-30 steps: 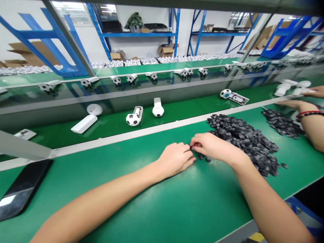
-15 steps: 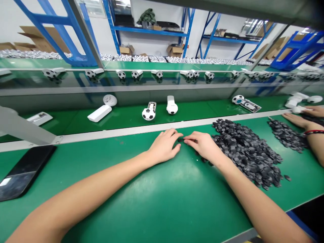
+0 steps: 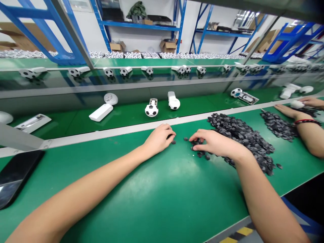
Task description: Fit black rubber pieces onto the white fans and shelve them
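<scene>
My left hand rests on the green bench top, its thumb and fingertips pinched together. A dark spot shows between those fingers, too small to make out. One small black plastic piece lies just below its fingertips. To the right, my right hand is open, thumb and fingers apart around a few loose black pieces on the surface. A large pile of the same black pieces spreads behind and beyond this hand, partly hidden by it.
A phone lies at the left. Behind the bench edge, a green conveyor belt carries white devices with football-patterned heads. Another person's hands are at the far right by a smaller black pile. A grey post stands front left.
My hands have moved apart. The right hand has shifted from its pinch near the left fingertips to the loose pieces, its fingers opening. The view has shifted slightly.
</scene>
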Action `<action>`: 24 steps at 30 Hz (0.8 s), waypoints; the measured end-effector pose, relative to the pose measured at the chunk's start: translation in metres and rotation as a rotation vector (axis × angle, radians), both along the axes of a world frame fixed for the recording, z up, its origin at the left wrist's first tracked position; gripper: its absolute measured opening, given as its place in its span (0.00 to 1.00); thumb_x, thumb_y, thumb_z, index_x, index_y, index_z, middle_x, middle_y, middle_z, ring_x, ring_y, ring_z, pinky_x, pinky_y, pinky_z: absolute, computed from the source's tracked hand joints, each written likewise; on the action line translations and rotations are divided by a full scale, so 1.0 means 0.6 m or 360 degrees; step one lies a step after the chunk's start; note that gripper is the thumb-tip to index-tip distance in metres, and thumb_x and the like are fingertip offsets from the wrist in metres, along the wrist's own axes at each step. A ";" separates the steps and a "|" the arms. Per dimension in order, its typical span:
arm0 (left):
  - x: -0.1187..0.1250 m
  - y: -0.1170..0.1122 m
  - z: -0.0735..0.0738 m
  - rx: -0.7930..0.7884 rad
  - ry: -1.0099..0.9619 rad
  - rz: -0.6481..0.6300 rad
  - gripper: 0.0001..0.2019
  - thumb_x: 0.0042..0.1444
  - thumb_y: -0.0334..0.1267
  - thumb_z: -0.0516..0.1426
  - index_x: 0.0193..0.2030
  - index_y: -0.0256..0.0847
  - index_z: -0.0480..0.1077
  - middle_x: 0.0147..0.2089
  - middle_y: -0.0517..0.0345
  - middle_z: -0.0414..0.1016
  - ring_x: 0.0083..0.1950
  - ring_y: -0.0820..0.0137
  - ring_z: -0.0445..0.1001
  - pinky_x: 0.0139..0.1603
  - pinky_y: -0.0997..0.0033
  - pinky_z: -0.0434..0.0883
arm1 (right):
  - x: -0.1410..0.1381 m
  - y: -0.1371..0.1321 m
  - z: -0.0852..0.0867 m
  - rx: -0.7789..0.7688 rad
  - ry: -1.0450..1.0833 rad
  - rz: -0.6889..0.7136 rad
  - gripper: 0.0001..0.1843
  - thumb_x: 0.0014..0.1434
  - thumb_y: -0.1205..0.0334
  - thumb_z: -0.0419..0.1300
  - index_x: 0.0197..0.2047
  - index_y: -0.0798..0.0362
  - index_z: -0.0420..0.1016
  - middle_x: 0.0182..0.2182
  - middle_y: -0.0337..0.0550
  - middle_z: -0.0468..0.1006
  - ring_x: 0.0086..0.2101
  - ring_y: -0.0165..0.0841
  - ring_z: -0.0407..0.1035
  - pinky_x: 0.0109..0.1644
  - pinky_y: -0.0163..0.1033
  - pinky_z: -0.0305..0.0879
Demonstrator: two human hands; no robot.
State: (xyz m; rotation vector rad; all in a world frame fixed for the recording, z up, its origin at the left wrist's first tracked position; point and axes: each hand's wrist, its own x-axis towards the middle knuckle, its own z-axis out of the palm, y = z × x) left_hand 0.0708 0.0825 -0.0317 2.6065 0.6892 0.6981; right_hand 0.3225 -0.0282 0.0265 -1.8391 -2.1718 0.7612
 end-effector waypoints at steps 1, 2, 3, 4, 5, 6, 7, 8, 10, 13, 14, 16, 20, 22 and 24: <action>-0.001 0.004 -0.001 -0.0013 -0.0018 0.0025 0.09 0.68 0.33 0.58 0.45 0.39 0.81 0.46 0.51 0.79 0.50 0.61 0.76 0.55 0.60 0.74 | 0.000 0.000 -0.001 -0.0017 -0.0004 0.0006 0.17 0.63 0.51 0.66 0.54 0.43 0.82 0.48 0.43 0.80 0.43 0.41 0.77 0.46 0.41 0.70; -0.002 0.008 -0.002 -0.0021 -0.0029 0.0050 0.09 0.68 0.33 0.57 0.47 0.39 0.81 0.46 0.51 0.79 0.49 0.61 0.77 0.55 0.61 0.74 | -0.002 0.001 -0.003 -0.0021 -0.0007 0.0014 0.16 0.63 0.52 0.66 0.54 0.44 0.82 0.48 0.44 0.80 0.43 0.40 0.76 0.46 0.41 0.70; -0.004 0.012 -0.003 -0.0025 -0.0032 0.0074 0.10 0.69 0.32 0.57 0.48 0.39 0.80 0.46 0.52 0.79 0.49 0.62 0.77 0.54 0.61 0.74 | -0.004 0.002 -0.005 -0.0016 -0.0010 0.0024 0.16 0.63 0.52 0.66 0.53 0.45 0.82 0.48 0.44 0.80 0.43 0.40 0.76 0.47 0.41 0.70; -0.006 0.016 -0.003 -0.0025 -0.0030 0.0094 0.10 0.69 0.32 0.56 0.49 0.39 0.80 0.46 0.52 0.80 0.49 0.62 0.77 0.54 0.61 0.74 | -0.007 0.004 -0.007 -0.0008 -0.0009 0.0035 0.16 0.63 0.53 0.65 0.53 0.46 0.82 0.47 0.44 0.80 0.44 0.41 0.76 0.47 0.41 0.70; -0.008 0.020 -0.004 -0.0024 -0.0025 0.0112 0.11 0.69 0.32 0.55 0.49 0.39 0.80 0.46 0.52 0.80 0.49 0.62 0.77 0.54 0.61 0.74 | -0.010 0.006 -0.009 -0.0008 -0.0003 0.0048 0.15 0.63 0.54 0.65 0.52 0.47 0.82 0.46 0.45 0.81 0.44 0.41 0.76 0.48 0.42 0.70; -0.010 0.023 -0.003 -0.0025 -0.0018 0.0128 0.11 0.69 0.32 0.55 0.48 0.39 0.80 0.46 0.52 0.80 0.49 0.61 0.77 0.55 0.60 0.74 | -0.013 0.008 -0.010 -0.0014 0.0009 0.0062 0.15 0.63 0.55 0.65 0.52 0.48 0.82 0.46 0.45 0.81 0.44 0.41 0.76 0.48 0.42 0.70; -0.012 0.025 -0.002 -0.0014 -0.0012 0.0154 0.11 0.69 0.32 0.55 0.48 0.39 0.80 0.47 0.51 0.79 0.50 0.60 0.76 0.55 0.58 0.73 | -0.015 0.009 -0.010 -0.0026 0.0025 0.0075 0.15 0.63 0.55 0.65 0.52 0.49 0.82 0.45 0.45 0.81 0.43 0.41 0.76 0.47 0.42 0.70; -0.013 0.024 0.000 0.0017 -0.0007 0.0195 0.11 0.69 0.33 0.56 0.49 0.39 0.80 0.50 0.49 0.78 0.51 0.58 0.75 0.55 0.56 0.73 | -0.016 0.009 -0.010 -0.0038 0.0046 0.0084 0.15 0.63 0.56 0.65 0.51 0.49 0.82 0.44 0.45 0.82 0.42 0.40 0.76 0.47 0.42 0.71; -0.014 0.013 0.007 0.0138 0.0001 0.0285 0.12 0.68 0.34 0.56 0.54 0.40 0.79 0.56 0.47 0.75 0.54 0.55 0.72 0.56 0.52 0.71 | -0.016 0.008 -0.009 -0.0052 0.0094 0.0093 0.14 0.63 0.56 0.65 0.51 0.49 0.81 0.43 0.45 0.82 0.42 0.40 0.76 0.46 0.41 0.71; -0.007 -0.028 0.020 0.0327 0.0069 0.0130 0.14 0.71 0.36 0.53 0.58 0.45 0.76 0.59 0.48 0.72 0.56 0.56 0.70 0.55 0.53 0.68 | -0.006 0.004 -0.003 -0.0007 0.0135 0.0054 0.12 0.65 0.56 0.62 0.50 0.47 0.81 0.41 0.43 0.82 0.39 0.38 0.77 0.45 0.41 0.71; -0.003 -0.045 0.024 0.0353 0.0122 -0.0022 0.15 0.71 0.37 0.53 0.58 0.46 0.76 0.58 0.49 0.73 0.56 0.57 0.70 0.54 0.54 0.68 | -0.001 0.003 -0.002 0.0026 0.0122 0.0036 0.11 0.65 0.56 0.62 0.49 0.47 0.81 0.40 0.42 0.82 0.38 0.38 0.76 0.44 0.40 0.71; 0.005 -0.078 0.028 0.0375 0.0242 -0.0288 0.16 0.72 0.40 0.53 0.62 0.48 0.74 0.59 0.50 0.73 0.57 0.57 0.69 0.53 0.55 0.67 | 0.006 0.002 0.000 0.0086 0.0054 0.0014 0.10 0.65 0.56 0.62 0.46 0.47 0.82 0.39 0.42 0.82 0.38 0.39 0.75 0.43 0.40 0.70; 0.016 -0.112 0.025 0.0349 0.0393 -0.0422 0.20 0.72 0.45 0.53 0.67 0.47 0.70 0.60 0.48 0.72 0.58 0.56 0.68 0.50 0.55 0.66 | 0.009 0.005 -0.005 0.0039 -0.0057 0.0004 0.10 0.64 0.54 0.64 0.44 0.47 0.83 0.37 0.42 0.81 0.36 0.39 0.75 0.39 0.39 0.69; 0.017 -0.114 0.024 0.0326 0.0413 -0.0399 0.19 0.72 0.45 0.53 0.66 0.47 0.71 0.60 0.49 0.73 0.58 0.56 0.68 0.50 0.55 0.65 | 0.006 0.007 -0.007 0.0015 -0.0057 -0.0006 0.10 0.64 0.54 0.63 0.43 0.47 0.84 0.36 0.42 0.81 0.35 0.38 0.75 0.39 0.39 0.69; 0.017 -0.111 0.025 0.0341 0.0408 -0.0402 0.18 0.72 0.44 0.53 0.64 0.45 0.72 0.61 0.49 0.73 0.60 0.56 0.68 0.51 0.55 0.65 | 0.004 0.008 -0.008 0.0010 -0.0050 -0.0013 0.09 0.63 0.54 0.64 0.41 0.47 0.84 0.34 0.41 0.81 0.34 0.38 0.75 0.39 0.39 0.68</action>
